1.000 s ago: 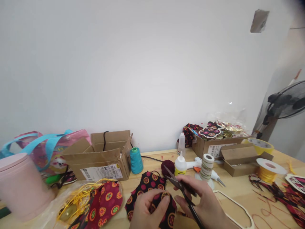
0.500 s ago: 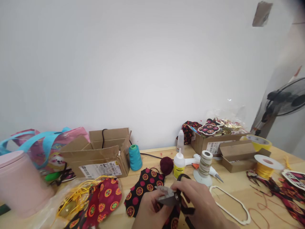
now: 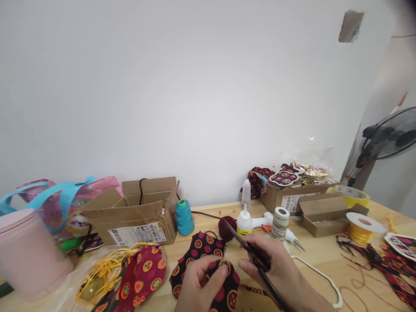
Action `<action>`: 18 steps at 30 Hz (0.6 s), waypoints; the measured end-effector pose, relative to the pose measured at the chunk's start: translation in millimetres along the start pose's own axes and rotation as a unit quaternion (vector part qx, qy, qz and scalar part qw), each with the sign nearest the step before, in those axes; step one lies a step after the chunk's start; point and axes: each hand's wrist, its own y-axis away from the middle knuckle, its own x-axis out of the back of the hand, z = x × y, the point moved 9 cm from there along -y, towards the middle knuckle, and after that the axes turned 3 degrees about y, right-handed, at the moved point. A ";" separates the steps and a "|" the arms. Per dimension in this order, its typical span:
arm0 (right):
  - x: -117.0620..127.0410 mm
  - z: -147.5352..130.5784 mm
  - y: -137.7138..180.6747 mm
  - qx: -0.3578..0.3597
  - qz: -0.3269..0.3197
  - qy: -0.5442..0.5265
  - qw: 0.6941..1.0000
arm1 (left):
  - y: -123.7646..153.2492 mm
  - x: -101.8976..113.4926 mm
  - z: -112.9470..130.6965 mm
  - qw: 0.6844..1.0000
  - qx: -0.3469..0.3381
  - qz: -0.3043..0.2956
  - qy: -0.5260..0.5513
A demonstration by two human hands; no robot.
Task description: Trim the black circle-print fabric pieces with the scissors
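Note:
My left hand (image 3: 201, 284) pinches the edge of a piece of black fabric (image 3: 230, 284) printed with orange and magenta round motifs. Something small and pale shows at its fingertips, too small to make out. My right hand (image 3: 276, 264) is wrapped round dark-handled scissors (image 3: 248, 249), whose blades point up and left, apart from the fabric. Another part of black patterned cloth (image 3: 203, 247) lies just behind my left hand; whether it joins the held piece I cannot tell. A dark red yarn ball (image 3: 225, 230) and a yellow-labelled glue bottle (image 3: 244, 223) stand behind the scissors.
At the left are red patterned fabric (image 3: 147, 268), yellow cord (image 3: 105, 266), a pink bin (image 3: 30, 255) and an open carton (image 3: 138, 223). A teal thread cone (image 3: 185, 219) stands by the carton. A glue gun (image 3: 292, 237), pale oval frame (image 3: 320, 275) and yellow cord spool (image 3: 360, 234) are at the right.
The scissors have moved away from my left fingertips and turned, their blades swinging from beside the left hand to up and left. My left hand still pinches the fabric, now more in view.

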 end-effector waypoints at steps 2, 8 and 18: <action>-4.4 -1.3 -0.5 0.001 -0.019 0.007 1.000 | -0.7 -2.1 -0.8 1.000 0.009 -0.015 0.021; -15.9 -0.7 0.7 -0.008 -0.031 -0.036 0.999 | 1.4 -0.3 14.2 0.997 -0.056 0.014 -0.054; -2.5 -12.3 1.8 0.073 -0.013 0.080 0.994 | -1.1 1.6 27.8 0.997 -0.067 0.008 -0.047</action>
